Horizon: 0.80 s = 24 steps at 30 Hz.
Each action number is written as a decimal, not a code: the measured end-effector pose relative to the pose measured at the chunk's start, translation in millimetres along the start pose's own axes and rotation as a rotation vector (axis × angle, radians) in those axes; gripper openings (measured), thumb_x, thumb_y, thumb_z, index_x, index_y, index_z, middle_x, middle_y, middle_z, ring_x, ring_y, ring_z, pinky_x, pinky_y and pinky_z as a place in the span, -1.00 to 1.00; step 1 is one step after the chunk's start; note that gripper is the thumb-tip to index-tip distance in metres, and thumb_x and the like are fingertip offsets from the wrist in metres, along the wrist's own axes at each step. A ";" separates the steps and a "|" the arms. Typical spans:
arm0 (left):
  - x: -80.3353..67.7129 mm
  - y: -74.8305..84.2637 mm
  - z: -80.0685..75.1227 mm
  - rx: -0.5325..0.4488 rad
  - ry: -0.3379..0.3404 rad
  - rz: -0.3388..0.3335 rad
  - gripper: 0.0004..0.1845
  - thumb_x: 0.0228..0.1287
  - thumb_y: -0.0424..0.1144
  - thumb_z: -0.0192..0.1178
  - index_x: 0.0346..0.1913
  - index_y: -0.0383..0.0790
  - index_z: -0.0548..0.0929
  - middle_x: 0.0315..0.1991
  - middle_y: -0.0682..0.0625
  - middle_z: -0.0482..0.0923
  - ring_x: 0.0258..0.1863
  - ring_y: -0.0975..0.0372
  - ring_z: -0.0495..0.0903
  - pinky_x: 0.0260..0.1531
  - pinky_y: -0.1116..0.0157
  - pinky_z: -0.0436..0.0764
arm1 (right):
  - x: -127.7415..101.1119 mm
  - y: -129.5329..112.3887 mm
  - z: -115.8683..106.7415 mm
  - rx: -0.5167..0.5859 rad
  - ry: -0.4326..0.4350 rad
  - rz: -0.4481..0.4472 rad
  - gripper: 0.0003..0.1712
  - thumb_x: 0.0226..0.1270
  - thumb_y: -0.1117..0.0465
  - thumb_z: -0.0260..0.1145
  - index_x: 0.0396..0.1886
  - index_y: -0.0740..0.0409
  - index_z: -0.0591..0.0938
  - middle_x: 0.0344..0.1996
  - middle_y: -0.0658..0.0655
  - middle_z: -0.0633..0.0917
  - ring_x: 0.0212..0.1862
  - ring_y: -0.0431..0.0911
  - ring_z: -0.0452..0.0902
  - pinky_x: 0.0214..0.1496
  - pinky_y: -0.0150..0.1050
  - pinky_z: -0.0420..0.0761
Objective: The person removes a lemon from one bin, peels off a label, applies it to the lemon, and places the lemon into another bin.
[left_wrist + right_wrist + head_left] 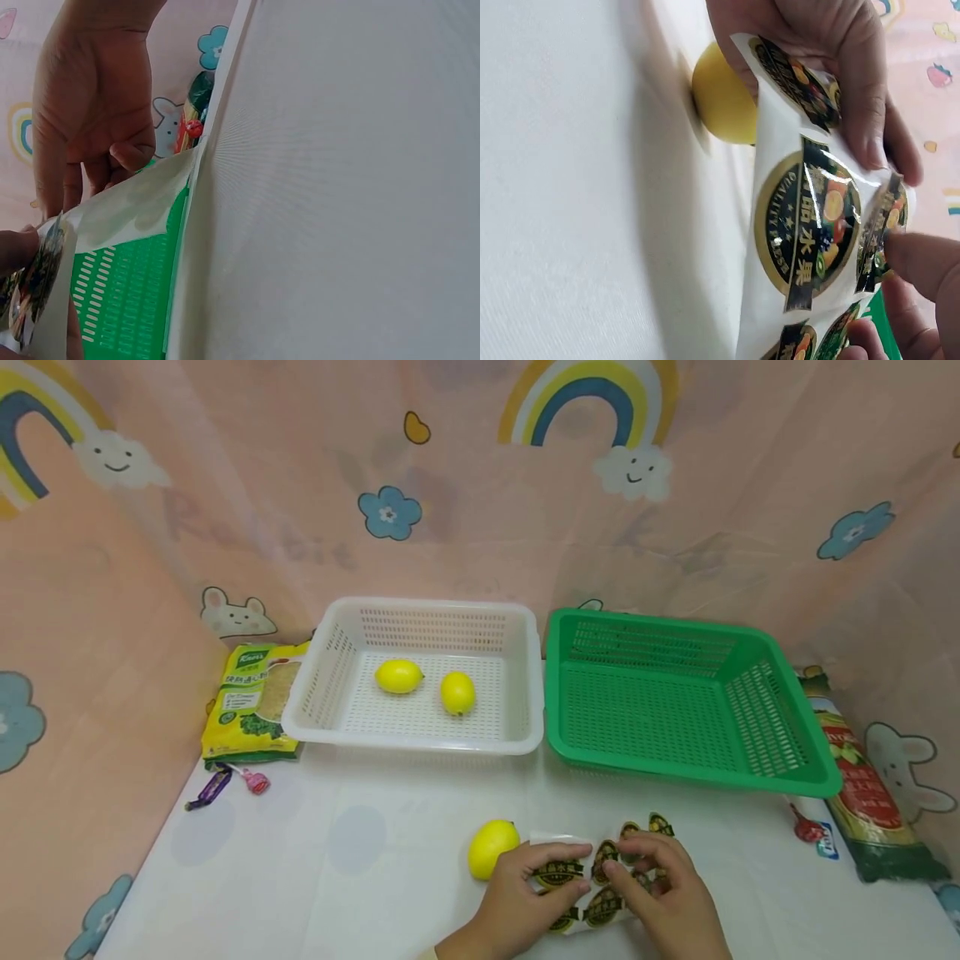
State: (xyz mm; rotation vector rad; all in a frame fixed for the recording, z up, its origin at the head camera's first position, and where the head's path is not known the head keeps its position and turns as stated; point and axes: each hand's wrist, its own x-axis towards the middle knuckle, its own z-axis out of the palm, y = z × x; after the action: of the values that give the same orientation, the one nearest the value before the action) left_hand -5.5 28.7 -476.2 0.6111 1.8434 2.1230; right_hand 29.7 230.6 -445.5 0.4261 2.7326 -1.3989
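A white sheet of round black-and-gold fruit stickers point(808, 225) is held between both hands above the tabletop. My left hand point(517, 893) grips its left side, with fingers and thumb around the edge. My right hand point(671, 889) is at the other side, its thumb and fingers pinching a sticker point(877, 240) whose surface stands bent up from the sheet. In the left wrist view the sheet's pale back point(135, 206) shows between the hands. A lemon point(492, 848) lies on the table just beyond the left hand.
A white basket point(412, 745) containing two lemons point(399, 677) stands behind, beside a green basket point(675, 767). At left are a yellow Knorr bag point(251, 702), a purple-wrapped candy point(210, 789) and a pink lollipop point(256, 782). A red lollipop point(808, 829) and a long food bag point(870, 793) lie right.
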 end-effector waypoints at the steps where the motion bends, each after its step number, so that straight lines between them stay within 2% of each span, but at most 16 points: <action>1: 0.2 -0.3 0.4 0.005 0.004 0.006 -0.64 0.43 -0.32 0.40 0.22 -0.33 0.73 0.19 0.00 0.72 0.24 0.19 0.64 0.31 0.22 0.54 | 0.7 0.0 -1.8 0.003 0.002 0.016 -0.69 0.51 -0.01 0.44 0.03 0.09 0.72 0.29 0.14 0.55 -0.02 -0.17 0.49 -0.23 -0.30 0.51; 5: 1.3 -2.2 2.5 0.058 0.043 0.027 -0.63 0.41 -0.34 0.41 0.23 -0.30 0.73 0.19 -0.09 0.72 0.24 0.19 0.63 0.30 0.22 0.56 | 1.2 2.5 -9.9 -0.001 -0.005 0.080 -0.71 0.57 -0.03 0.37 -0.09 0.10 0.74 0.30 0.15 0.55 0.06 -0.15 0.51 -0.17 -0.29 0.54; 9: 3.4 -2.6 4.0 0.111 0.073 0.007 -0.62 0.39 -0.35 0.42 0.23 -0.24 0.73 0.19 0.00 0.73 0.23 0.24 0.63 0.30 0.20 0.55 | -0.6 7.1 -18.9 0.029 -0.011 0.157 -0.66 0.59 -0.07 0.33 -0.05 0.12 0.73 0.35 0.14 0.55 0.11 -0.24 0.48 -0.08 -0.28 0.59; 12: 5.2 -1.5 4.3 0.180 0.047 -0.013 -0.58 0.40 -0.33 0.40 0.29 -0.18 0.70 0.25 0.09 0.68 0.27 0.24 0.59 0.39 0.12 0.46 | -1.8 10.4 -25.7 0.099 0.011 0.238 -0.58 0.60 -0.12 0.30 0.02 0.16 0.70 0.36 0.03 0.54 0.09 -0.33 0.46 -0.03 -0.30 0.61; 15: 5.9 -0.3 6.5 0.347 -0.057 0.009 -0.42 0.46 -0.25 0.38 0.49 -0.07 0.53 0.52 0.07 0.39 0.43 0.16 0.43 0.39 0.06 0.45 | -3.1 11.9 -30.4 0.195 0.052 0.306 -0.53 0.60 -0.14 0.29 0.07 0.19 0.67 0.26 -0.17 0.54 0.04 -0.39 0.47 -0.03 -0.38 0.61; 17: 5.7 0.7 9.6 0.497 -0.126 0.063 -0.28 0.48 -0.17 0.38 0.61 0.02 0.36 0.68 -0.05 0.04 0.55 0.02 0.22 0.40 -0.08 0.40 | -3.8 11.3 -32.1 0.253 0.082 0.330 -0.53 0.59 -0.12 0.31 0.06 0.21 0.67 0.16 -0.29 0.54 0.02 -0.40 0.50 -0.05 -0.43 0.61; 19: 5.0 1.8 13.0 0.622 -0.165 0.120 -0.16 0.45 -0.10 0.41 0.67 0.10 0.24 0.72 -0.16 -0.27 0.60 -0.14 0.03 0.39 -0.21 0.35 | -4.2 10.1 -32.7 0.297 0.107 0.341 -0.55 0.58 -0.09 0.34 0.04 0.23 0.67 0.10 -0.35 0.54 0.02 -0.42 0.50 -0.07 -0.47 0.61; 21: 4.5 3.0 15.8 0.716 -0.154 0.172 -0.11 0.41 -0.08 0.45 0.68 0.14 0.22 0.72 -0.20 -0.40 0.61 -0.24 -0.10 0.36 -0.37 0.25 | -4.4 9.0 -33.0 0.325 0.121 0.348 -0.57 0.57 -0.07 0.36 0.02 0.24 0.67 0.07 -0.37 0.56 0.02 -0.43 0.51 -0.08 -0.49 0.60; 24: 4.2 4.8 16.9 0.779 -0.097 0.220 -0.11 0.35 -0.08 0.50 0.65 0.17 0.27 0.73 -0.18 -0.40 0.62 -0.28 -0.14 0.34 -0.43 0.19 | -5.1 8.2 -33.3 0.315 0.127 0.353 -0.58 0.57 -0.07 0.36 0.02 0.23 0.67 0.08 -0.36 0.55 0.02 -0.42 0.51 -0.06 -0.50 0.57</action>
State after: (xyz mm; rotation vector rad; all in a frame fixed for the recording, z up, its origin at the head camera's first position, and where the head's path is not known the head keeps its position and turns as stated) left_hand -0.8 44.7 -469.1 1.0908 2.6242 1.3729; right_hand 39.6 260.7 -431.5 0.9874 2.3604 -1.7438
